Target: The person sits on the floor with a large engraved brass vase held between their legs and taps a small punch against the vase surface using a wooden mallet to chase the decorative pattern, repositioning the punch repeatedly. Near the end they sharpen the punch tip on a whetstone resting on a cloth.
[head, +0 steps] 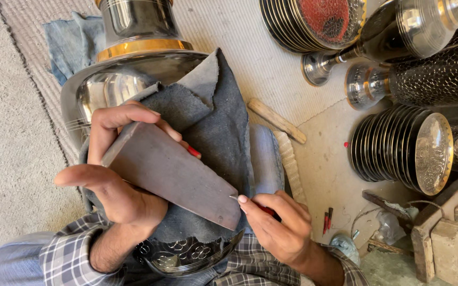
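Head view looks down on a large polished metal vase [133, 74] lying across the person's lap, its gold-banded neck pointing away from the hands and its engraved lower body near the plaid sleeves [64, 254]. A dark grey cloth [213, 116] is draped over the vase's belly, under and between both hands. The left hand [115, 175] is clamped on a flat grey sharpening stone [176, 177], thumb along the near edge and fingers curled over the far end, holding it slanted on top of the cloth. The right hand [276, 225] is closed in a pinch on a thin red-handled engraving tool [263, 209], whose metal tip touches the stone's lower right corner. The two hands are apart, joined only by stone and tool. Beyond the right hand, a wooden stick [276, 121] lies on the woven mat [250, 58]. Farther to that hand's right stand stacks of dark engraved plates [393, 145], and beyond them lie engraved goblets [425, 79] on their sides. Wooden blocks [449, 243] sit just right of the right wrist, with small red tools [327, 220] between them and the hand.
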`<control>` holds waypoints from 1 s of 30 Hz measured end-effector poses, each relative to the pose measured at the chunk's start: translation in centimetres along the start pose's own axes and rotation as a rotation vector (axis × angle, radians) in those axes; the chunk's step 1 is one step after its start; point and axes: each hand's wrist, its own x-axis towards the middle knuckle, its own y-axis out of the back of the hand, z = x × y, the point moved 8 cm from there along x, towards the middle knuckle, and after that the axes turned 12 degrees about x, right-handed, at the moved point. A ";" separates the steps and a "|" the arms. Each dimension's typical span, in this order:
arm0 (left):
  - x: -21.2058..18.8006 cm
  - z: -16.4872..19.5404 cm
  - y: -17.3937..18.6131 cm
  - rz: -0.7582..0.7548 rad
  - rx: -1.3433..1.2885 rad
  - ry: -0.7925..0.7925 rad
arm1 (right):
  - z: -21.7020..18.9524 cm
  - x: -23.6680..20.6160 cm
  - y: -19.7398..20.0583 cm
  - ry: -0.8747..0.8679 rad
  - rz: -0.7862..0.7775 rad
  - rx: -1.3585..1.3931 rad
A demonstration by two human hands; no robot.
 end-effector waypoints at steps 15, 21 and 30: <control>-0.1 -0.6 -0.3 -0.052 -0.150 0.059 | -0.8 0.7 -0.2 0.118 -0.053 -0.058; 0.0 -1.0 -0.1 -0.015 -0.137 0.052 | -0.4 -0.6 0.0 0.052 -0.031 -0.037; 0.1 -0.2 -0.3 0.003 -0.046 0.007 | 0.0 1.1 -0.4 0.136 -0.051 -0.031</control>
